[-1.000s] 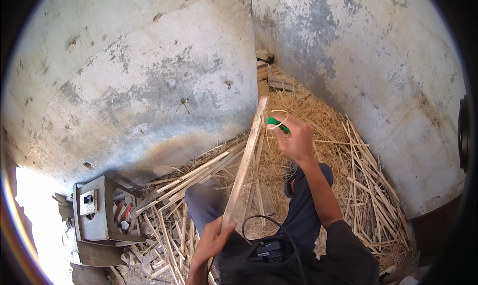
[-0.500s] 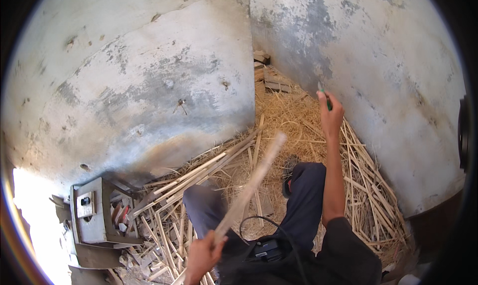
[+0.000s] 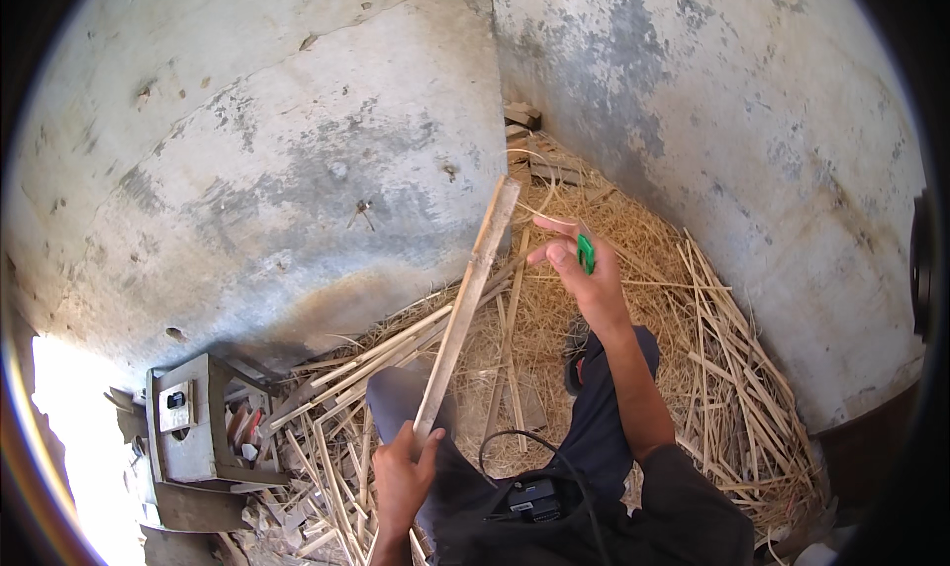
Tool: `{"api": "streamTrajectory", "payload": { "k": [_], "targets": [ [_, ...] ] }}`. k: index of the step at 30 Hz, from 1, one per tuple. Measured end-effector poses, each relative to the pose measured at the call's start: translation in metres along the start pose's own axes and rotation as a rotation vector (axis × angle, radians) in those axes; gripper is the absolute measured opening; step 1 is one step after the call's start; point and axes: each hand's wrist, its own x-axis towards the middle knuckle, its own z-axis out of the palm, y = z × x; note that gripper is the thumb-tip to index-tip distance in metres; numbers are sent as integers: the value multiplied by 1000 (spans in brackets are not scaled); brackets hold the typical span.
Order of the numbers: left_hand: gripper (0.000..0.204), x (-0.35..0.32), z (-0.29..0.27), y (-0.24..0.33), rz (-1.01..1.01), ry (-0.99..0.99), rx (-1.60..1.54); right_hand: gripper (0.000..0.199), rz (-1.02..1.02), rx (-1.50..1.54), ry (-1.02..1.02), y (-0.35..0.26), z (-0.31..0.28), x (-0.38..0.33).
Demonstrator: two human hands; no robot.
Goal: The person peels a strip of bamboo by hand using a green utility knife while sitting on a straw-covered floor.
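A long, flat wooden strip [image 3: 465, 309] slants up and away from my left hand [image 3: 404, 467], which is closed round its lower end. Near the strip's upper end, to its right, is my right hand [image 3: 586, 269]. A small green-handled knife [image 3: 586, 254] sits in that hand, held against the palm by the curled fingers, while the thumb and index finger point toward the strip. Its blade cannot be made out now. A thin, curled wood shaving [image 3: 549, 185] loops between the strip's top and my right fingertips; whether the fingers touch it I cannot tell.
Loose shavings [image 3: 614, 239] cover the floor in the corner. Cut sticks lie in a heap [image 3: 737, 378] on the right and another pile [image 3: 396, 338] on the left. A worn wooden box [image 3: 188, 418] stands at the left. Two stained walls [image 3: 297, 170] meet ahead.
My right hand has swung left and down from beside the right wall to near the strip's tip. My left hand has tilted the strip more upright. A curled shaving now shows at its end.
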Motion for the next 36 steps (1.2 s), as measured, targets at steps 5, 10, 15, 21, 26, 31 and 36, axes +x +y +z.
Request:
{"api": "streamTrajectory", "payload": {
  "k": [5, 10, 15, 21, 26, 31, 36],
  "targets": [
    [36, -4, 11, -5, 37, -50, 38, 41, 8, -11, 29, -10, 9, 7],
    [34, -4, 18, -13, 62, -84, -15, 29, 121, 24, 24, -5, 9, 6],
    [36, -1, 15, -6, -30, -182, -71, 16, 80, 193, 77, -1, 15, 5],
    [34, 29, 10, 11, 44, -319, -34, 10, 156, 342, 60, 7, 20, -1],
    [31, 61, 20, 33, 171, -239, -516, 10, 131, 261, 18, 4, 30, -5],
    [27, 74, 32, 53, 26, -335, -642, 9, -173, -69, 139, 21, 33, -8],
    [27, 79, 39, 53, 44, -319, -583, 9, -125, 49, 180, 24, 33, -10]
  ]
}}
